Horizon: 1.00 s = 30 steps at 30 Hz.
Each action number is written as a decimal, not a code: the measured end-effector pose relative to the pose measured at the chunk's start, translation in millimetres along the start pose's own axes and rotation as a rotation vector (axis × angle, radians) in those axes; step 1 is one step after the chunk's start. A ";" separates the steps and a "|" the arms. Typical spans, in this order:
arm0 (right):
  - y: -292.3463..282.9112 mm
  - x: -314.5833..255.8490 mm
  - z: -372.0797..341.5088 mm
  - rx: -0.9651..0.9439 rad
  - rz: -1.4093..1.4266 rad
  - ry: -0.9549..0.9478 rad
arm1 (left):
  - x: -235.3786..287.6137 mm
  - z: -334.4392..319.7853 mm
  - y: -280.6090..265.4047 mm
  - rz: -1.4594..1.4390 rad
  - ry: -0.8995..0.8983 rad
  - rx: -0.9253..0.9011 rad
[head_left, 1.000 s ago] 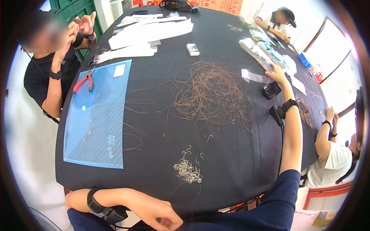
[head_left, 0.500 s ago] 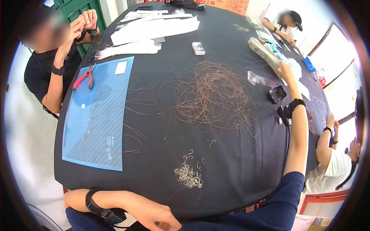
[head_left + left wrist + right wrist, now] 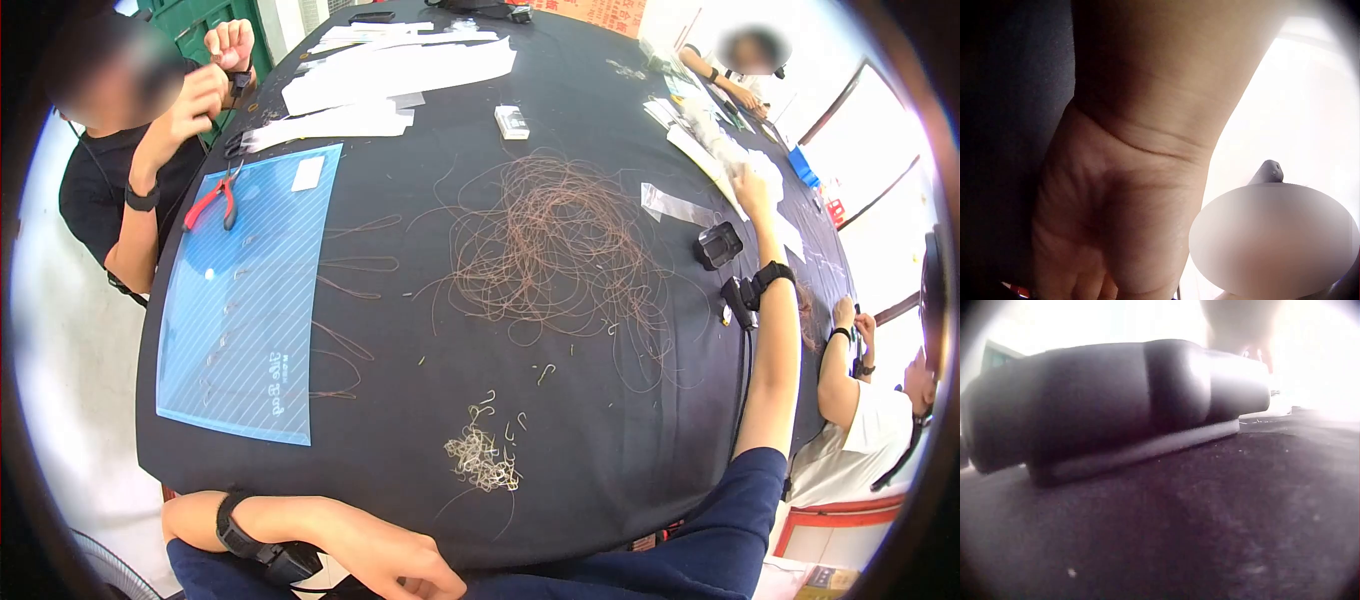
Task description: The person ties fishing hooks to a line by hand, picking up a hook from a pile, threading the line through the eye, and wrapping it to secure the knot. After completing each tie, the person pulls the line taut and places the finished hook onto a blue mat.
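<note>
My left hand [image 3: 395,560] rests loosely curled at the near table edge, with nothing in it; its palm fills the left wrist view, fingertips cut off. At the right side of the table my outstretched right hand [image 3: 757,188], blurred, grips the near end of a bundle of pale plastic packets [image 3: 705,155]. Its fingertips are hidden among them. Just short of that hand lies a black square case [image 3: 718,246], and beside it a clear plastic strip [image 3: 680,205]. A black object [image 3: 1085,406] on the cloth fills much of the right wrist view.
A tangle of brown line [image 3: 550,240] covers the middle of the table, with a heap of metal hooks [image 3: 482,458] nearer me. Left lies a blue file bag [image 3: 240,300] carrying red-handled pliers [image 3: 212,203] and looped lines. White sheets [image 3: 400,80] lie behind. Other people sit around the table.
My right hand has shifted slightly right, and the packets at it have moved and turned, showing a white edge. My left hand stays put. The person at left has lowered one hand.
</note>
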State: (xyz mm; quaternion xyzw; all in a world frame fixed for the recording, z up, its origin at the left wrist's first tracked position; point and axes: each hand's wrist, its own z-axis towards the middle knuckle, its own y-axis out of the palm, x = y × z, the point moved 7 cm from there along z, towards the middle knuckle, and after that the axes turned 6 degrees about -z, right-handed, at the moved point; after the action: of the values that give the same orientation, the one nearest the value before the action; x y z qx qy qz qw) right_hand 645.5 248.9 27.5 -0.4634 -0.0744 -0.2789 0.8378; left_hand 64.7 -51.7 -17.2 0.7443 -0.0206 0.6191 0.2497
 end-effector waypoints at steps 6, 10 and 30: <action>23.1 -2.2 16.3 -0.241 0.164 -0.055 | -0.1 0.3 -0.7 -0.007 0.007 0.003; 47.3 37.1 17.3 -0.239 0.326 0.093 | 0.6 -0.1 -1.1 -0.007 0.008 0.003; 39.8 -63.6 -6.7 -0.827 0.407 0.136 | 3.5 2.7 -6.8 -0.020 -0.007 0.023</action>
State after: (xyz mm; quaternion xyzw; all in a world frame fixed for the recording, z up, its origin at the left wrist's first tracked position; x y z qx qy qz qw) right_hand 613.0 285.3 -29.9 -0.7443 0.1908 -0.1449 0.6234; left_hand 70.3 -45.8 -16.6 0.7495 -0.0072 0.6141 0.2471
